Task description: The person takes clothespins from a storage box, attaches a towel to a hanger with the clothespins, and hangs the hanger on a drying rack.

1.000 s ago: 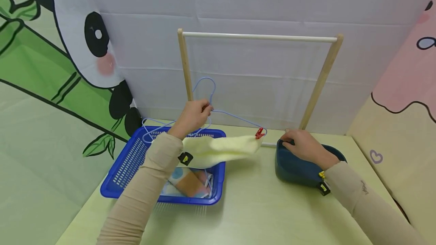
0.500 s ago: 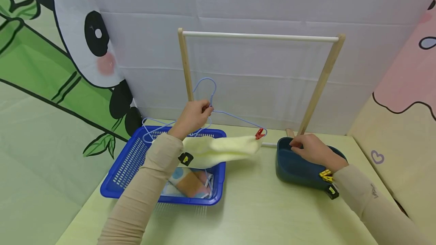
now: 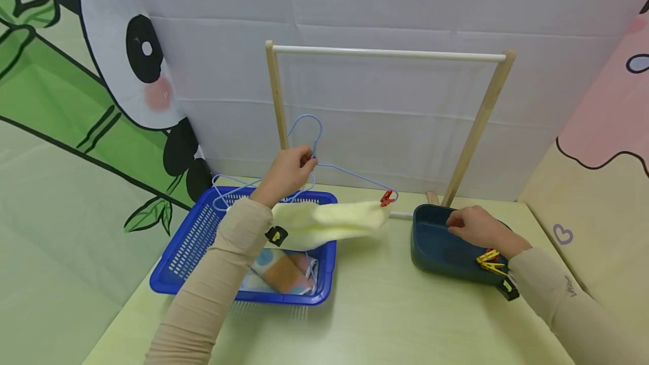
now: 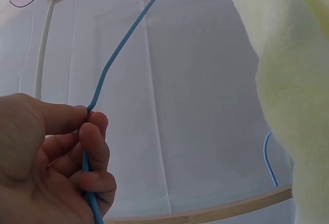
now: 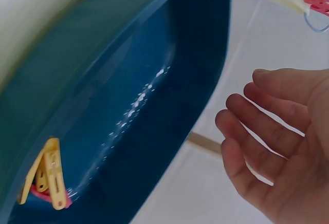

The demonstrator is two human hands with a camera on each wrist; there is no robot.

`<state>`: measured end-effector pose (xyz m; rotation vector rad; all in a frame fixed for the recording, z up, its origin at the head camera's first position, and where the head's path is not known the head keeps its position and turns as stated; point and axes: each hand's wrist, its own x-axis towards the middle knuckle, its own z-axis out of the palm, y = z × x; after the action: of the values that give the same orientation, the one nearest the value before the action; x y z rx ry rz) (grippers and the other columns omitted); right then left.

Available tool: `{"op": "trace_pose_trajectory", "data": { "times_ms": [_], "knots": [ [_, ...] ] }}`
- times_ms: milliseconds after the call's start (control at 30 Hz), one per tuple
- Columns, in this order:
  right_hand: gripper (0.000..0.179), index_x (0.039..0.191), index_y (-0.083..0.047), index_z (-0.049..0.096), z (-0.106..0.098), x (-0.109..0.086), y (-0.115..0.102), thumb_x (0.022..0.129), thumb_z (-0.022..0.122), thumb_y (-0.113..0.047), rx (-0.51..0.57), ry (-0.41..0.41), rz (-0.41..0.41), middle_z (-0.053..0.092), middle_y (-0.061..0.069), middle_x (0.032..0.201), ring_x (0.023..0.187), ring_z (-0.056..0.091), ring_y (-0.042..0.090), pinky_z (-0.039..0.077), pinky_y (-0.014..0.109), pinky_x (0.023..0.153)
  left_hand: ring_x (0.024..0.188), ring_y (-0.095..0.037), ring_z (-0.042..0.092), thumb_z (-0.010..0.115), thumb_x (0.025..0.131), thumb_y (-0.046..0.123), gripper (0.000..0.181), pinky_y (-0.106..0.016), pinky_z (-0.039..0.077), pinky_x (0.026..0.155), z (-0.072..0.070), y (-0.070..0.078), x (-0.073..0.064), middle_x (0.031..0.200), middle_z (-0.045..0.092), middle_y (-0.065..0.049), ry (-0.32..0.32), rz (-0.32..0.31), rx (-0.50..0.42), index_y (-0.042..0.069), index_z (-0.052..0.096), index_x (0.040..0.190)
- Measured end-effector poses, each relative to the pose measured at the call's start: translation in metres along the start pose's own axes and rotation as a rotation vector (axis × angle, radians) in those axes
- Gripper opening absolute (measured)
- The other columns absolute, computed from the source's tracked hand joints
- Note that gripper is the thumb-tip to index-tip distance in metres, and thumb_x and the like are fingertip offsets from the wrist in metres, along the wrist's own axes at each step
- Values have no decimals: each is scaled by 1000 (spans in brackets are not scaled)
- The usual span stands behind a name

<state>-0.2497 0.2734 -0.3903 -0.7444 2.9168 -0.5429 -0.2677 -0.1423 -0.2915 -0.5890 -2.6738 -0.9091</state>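
My left hand [image 3: 290,173] pinches a blue wire hanger [image 3: 350,173] just below its hook, above the blue basket. A pale yellow cloth [image 3: 324,221] hangs from that hanger, held at its right end by a red clothespin [image 3: 387,198]. In the left wrist view, the thumb and fingers curl round the blue wire [image 4: 121,44]. Over the dark teal bin [image 3: 423,252] hovers my right hand [image 3: 479,227], its fingers loosely bent and holding nothing. Yellow clothespins [image 5: 53,175] and a red one lie at one end inside that bin, close to the right wrist.
The blue basket [image 3: 330,275] holds folded patterned cloth [image 3: 284,275] and more blue hangers [image 3: 223,190]. Behind stands a wooden rack with a white top rail [image 3: 385,54]. A white curtain backs the table, with printed cloth walls at both sides.
My right hand has moved right and slightly down, from the bin's far left rim to over its middle, uncovering more of the yellow clothespins. The left hand stays in place with the hanger.
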Motion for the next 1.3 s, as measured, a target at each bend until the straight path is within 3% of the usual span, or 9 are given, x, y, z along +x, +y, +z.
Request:
{"op": "trace_pose_trajectory", "data": {
  "times_ms": [600,1067,1300],
  "knots": [
    [8,91,-1,68,11,-21,38,88,61,-2,-48,-117,32,63,1,81,61,54,10,50,37,63,69,-21,54,51,97,17,16,-34,44,64,0,3,0,84,63,-7,12,-23,-8,6,61,93],
    [4,80,-6,68,21,-38,53,84,66,-5,-94,-199,44,61,-3,74,65,56,13,48,33,59,73,-21,57,53,96,17,15,-35,47,67,0,4,2,86,65,-7,6,-10,10,6,62,92],
    [23,66,-11,56,31,-44,57,87,61,-2,-87,-221,42,42,-7,58,50,34,7,31,27,52,70,-20,55,53,97,19,16,-33,45,65,0,5,1,83,64,-6,-5,-11,3,6,62,91]
  ]
}}
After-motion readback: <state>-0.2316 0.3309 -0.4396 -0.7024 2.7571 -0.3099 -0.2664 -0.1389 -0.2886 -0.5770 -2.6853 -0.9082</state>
